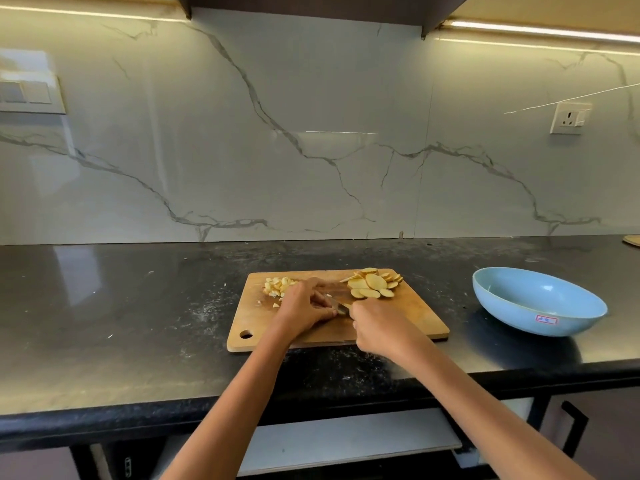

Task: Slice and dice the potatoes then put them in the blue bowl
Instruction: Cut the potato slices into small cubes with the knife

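A wooden cutting board lies on the black counter. Round potato slices are heaped at its far right corner, and a small pile of diced potato sits at its far left. My left hand rests on the middle of the board with fingers curled over a potato piece that is mostly hidden. My right hand grips a knife, whose blade points left toward the left fingers. The blue bowl stands to the right of the board; nothing shows inside it.
The black counter stretches left and right, dusted with pale specks. A marble backsplash rises behind, with a socket at right and a switch plate at left. A pale object peeks in at the far right edge.
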`<state>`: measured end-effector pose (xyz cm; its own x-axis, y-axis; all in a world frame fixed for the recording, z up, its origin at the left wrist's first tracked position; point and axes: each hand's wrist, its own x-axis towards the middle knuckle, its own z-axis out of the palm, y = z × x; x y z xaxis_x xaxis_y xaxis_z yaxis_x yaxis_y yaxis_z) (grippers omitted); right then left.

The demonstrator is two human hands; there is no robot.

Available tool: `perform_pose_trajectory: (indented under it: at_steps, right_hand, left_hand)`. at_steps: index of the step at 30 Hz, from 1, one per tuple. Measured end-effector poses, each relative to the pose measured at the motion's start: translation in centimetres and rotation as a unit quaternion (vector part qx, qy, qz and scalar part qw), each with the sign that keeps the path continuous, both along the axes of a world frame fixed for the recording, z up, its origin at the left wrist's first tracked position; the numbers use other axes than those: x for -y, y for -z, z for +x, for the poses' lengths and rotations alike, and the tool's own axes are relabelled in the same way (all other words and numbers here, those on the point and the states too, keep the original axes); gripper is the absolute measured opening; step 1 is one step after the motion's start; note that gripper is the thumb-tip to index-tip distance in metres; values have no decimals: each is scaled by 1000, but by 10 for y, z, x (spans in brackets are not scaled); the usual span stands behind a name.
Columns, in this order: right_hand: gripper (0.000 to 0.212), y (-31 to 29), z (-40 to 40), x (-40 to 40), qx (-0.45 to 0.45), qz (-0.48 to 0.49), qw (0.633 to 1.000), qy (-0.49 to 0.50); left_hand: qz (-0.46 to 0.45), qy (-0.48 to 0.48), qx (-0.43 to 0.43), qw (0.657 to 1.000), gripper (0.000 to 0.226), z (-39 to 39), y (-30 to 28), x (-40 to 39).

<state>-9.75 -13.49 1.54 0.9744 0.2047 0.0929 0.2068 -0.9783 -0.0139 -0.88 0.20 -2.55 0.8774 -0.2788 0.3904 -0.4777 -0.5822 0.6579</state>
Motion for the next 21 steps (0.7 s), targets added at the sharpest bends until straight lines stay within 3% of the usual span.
perform_pose_trajectory:
  at_steps: [3,7,11,16,21]
  right_hand:
    - [38,0,0,2,-8,2,1000,-5]
    - [6,6,-14,7,6,-4,1000,-16]
    - [14,8,-19,8,4,18,1000,-3]
    - [15,12,-12,15,6,36,999,0]
    - [12,16,-22,20,15,11,1000,-11]
  left_hand:
    - [1,-1,0,1000,55,-2,0,-1]
    - [9,13,8,1000,53,-3,-2,-1]
    - [22,60,9,998,54,-6,-5,4]
    - [103,102,11,989,51,-6,-4,7]
    - [127,116,11,985,51,-1,-5,6]
